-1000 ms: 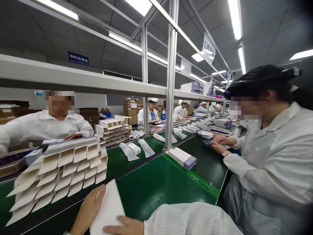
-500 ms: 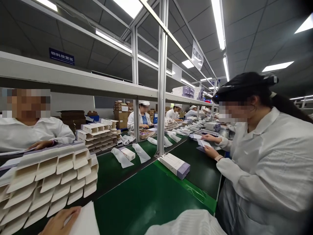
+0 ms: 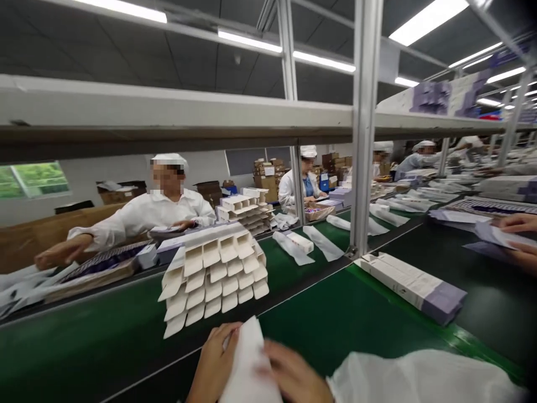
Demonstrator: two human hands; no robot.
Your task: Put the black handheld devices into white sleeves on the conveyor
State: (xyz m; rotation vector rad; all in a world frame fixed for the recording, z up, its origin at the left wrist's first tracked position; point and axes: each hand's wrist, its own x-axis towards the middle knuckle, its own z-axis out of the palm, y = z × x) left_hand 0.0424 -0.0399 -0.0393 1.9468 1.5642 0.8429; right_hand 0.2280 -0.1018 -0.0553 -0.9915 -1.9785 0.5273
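At the bottom of the view both my hands are on a flat white paper piece [image 3: 248,364]. My left hand [image 3: 212,364] grips its left edge, fingers curled along it. My right hand [image 3: 291,375] lies on its right side, blurred by motion, with my white sleeve [image 3: 419,378] behind it. Just beyond my hands, on the green belt [image 3: 104,336], stands a stack of folded white cardboard inserts [image 3: 213,274]. A long white and purple box [image 3: 415,285] lies to the right on the green table.
A metal post [image 3: 364,140] rises at the centre right under a shelf [image 3: 168,112]. Across the belt, workers in white coats handle trays and boxes. Another person's hands [image 3: 518,238] hold paper at the right edge. White bags [image 3: 293,249] lie on the belt.
The view has swung left, so the neighbour on the right is out of sight except for hands. My right hand has come back into view on the white piece. The insert stack now sits centred.
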